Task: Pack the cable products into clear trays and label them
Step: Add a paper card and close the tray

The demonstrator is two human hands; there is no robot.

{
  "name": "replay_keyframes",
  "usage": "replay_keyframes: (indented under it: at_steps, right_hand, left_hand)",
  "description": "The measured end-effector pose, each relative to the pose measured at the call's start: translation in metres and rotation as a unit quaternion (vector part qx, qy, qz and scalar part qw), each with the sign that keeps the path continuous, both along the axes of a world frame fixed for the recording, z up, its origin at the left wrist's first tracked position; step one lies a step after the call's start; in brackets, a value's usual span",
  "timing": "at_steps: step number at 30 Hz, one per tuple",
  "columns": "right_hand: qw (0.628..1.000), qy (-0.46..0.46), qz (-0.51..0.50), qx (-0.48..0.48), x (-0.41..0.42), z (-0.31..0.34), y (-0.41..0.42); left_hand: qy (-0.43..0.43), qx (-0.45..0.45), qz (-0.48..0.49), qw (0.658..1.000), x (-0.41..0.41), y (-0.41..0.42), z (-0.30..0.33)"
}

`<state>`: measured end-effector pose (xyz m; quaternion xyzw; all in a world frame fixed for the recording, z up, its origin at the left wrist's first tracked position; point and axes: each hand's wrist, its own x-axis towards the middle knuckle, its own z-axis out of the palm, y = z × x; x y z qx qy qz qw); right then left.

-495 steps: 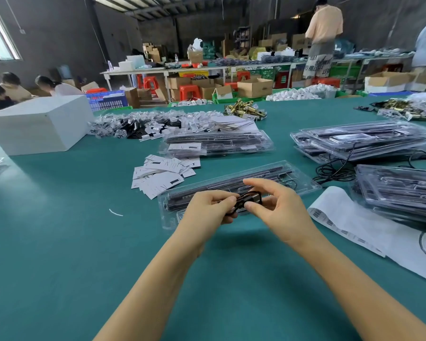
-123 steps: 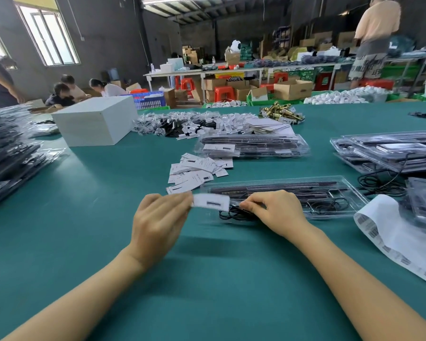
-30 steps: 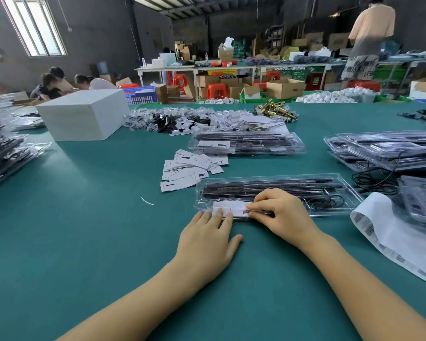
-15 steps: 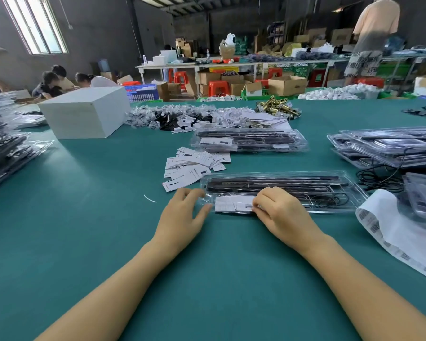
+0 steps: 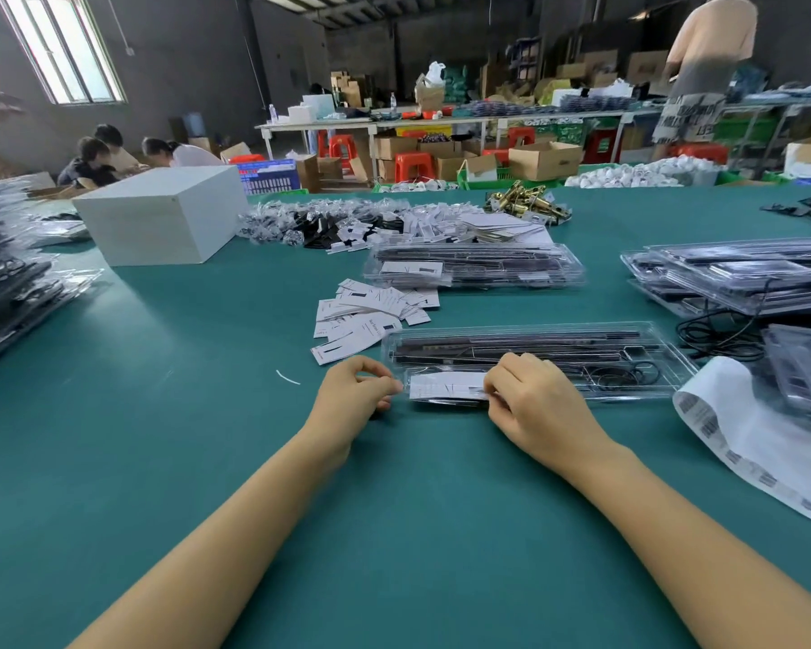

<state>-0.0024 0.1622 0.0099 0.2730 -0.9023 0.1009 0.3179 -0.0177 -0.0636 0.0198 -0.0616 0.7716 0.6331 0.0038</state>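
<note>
The clear tray lay on the green table with its long axis running left to right. The white label sat on the tray's near left section. Your right hand pinched the label's right end. Your left hand, fingers curled, pinched at the tray's left end, beside the label's free edge.

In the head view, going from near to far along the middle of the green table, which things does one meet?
Right hand → white label → clear tray → loose labels → stack of trays → brass parts.
</note>
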Motion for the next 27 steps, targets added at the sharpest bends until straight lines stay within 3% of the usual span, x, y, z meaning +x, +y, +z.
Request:
replay_keyframes:
  at_steps: [9,12,15,19,23,27]
  right_hand:
    - [0.998,0.012,-0.041,-0.046,0.018,-0.001,0.007]
    - [0.997,0.0,-0.045,-0.055,0.021,-0.001,0.012]
    - [0.999,-0.012,-0.037,-0.028,0.022,-0.003,0.013]
    - [0.998,-0.029,-0.028,-0.057,0.021,-0.005,0.016]
    - [0.996,-0.013,-0.024,-0.088,0.02,-0.006,0.016]
    - [0.986,-0.021,-0.077,-0.147,0.016,-0.007,0.022]
  left_hand:
    - [-0.168,0.169,-0.016,0.971,-0.009,0.012,0.029]
    - [-0.136,0.104,-0.054,0.984,-0.007,0.02,0.027]
    - [-0.098,0.109,-0.048,0.988,-0.002,0.024,0.018]
    - [0.01,0.088,-0.051,0.995,0.0,0.017,0.008]
    - [0.088,0.003,-0.022,0.996,0.0,0.012,-0.002]
    - [0.08,0.032,-0.008,0.996,-0.003,0.013,-0.006]
